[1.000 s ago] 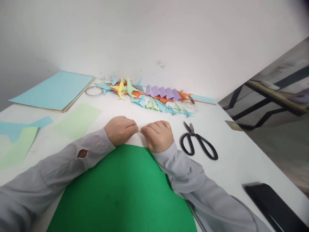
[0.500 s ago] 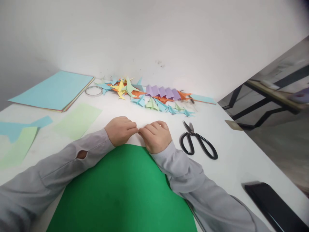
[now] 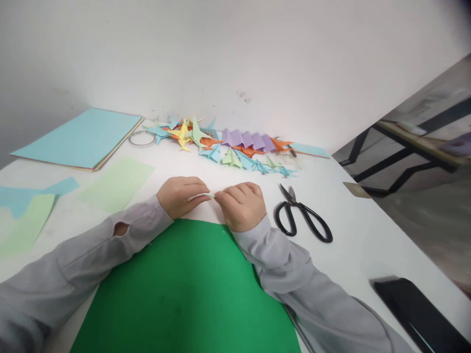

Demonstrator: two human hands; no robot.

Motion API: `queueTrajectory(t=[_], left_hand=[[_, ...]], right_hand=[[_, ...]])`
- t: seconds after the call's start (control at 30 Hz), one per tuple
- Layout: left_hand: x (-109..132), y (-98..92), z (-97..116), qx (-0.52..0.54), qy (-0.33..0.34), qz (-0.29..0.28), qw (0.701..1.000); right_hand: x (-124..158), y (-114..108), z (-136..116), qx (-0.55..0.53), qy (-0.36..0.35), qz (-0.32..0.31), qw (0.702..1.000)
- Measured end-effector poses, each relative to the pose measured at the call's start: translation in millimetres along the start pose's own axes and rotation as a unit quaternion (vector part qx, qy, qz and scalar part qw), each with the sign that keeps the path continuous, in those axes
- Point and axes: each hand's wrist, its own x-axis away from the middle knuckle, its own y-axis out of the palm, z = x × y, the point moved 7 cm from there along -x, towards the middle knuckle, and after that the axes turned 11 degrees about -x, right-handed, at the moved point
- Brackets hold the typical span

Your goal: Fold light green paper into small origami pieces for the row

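Right hand [image 3: 241, 206] first: you've got a thin light-green bit of paper [image 3: 209, 196] pinched at the fingertips, other fingers curled in. It sits out in front of you, in the narrow gap between your two hands, just above the white table [image 3: 349, 255]. Your left hand [image 3: 180, 196] has thumb and forefinger parted, with the far end of the paper between them; can't tell if they're actually gripping it. Half a second ago your fingertips were practically meeting and hid the thing, so the change is that your hands have eased apart and the sliver shows again. Scissors [image 3: 293, 202] haven't budged, lying beside your right hand with the blades a bit spread. Closest thing to a container is the tape roll [image 3: 142, 145], basically a ring with tabletop showing through, right next to the blue-topped paper stack [image 3: 79, 137]. The heap of folded paper figures [image 3: 196, 132] along the wall is the same as before too, pleated purple piece [image 3: 248, 140] included. Pale green sheet [image 3: 117, 184] lies flat near your left hand, and a big dark-green sheet [image 3: 191, 284] spreads between your forearms.
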Motion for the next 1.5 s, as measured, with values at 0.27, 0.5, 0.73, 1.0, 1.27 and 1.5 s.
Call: queueTrajectory(t=[0.27, 0.5, 0.73, 1.0, 1.27, 1.5], left_hand=[[0, 3.0, 0, -0.019, -0.001, -0.024, 1.0], [-1, 5.5, 4, -0.127, 0.029, -0.051, 0.99], [-2, 7.8, 6, -0.162, 0.038, -0.081, 0.983], [0, 3.4, 4, -0.086, 0.014, -0.042, 0.995], [0, 10.1, 10, -0.12, 0.043, -0.084, 0.988], [-4, 3.7, -1, 0.043, -0.063, -0.04, 0.996]], right_hand=[[0, 0, 0, 0.002, -0.002, -0.001, 1.0], [0, 1, 0, 0.004, -0.006, 0.0, 1.0], [0, 2, -1, -0.001, -0.007, 0.001, 1.0], [0, 0, -1, -0.01, -0.011, 0.001, 1.0], [-1, 2, -5, -0.026, -0.016, -0.005, 1.0], [1, 2, 2, -0.093, 0.034, 0.009, 0.995]])
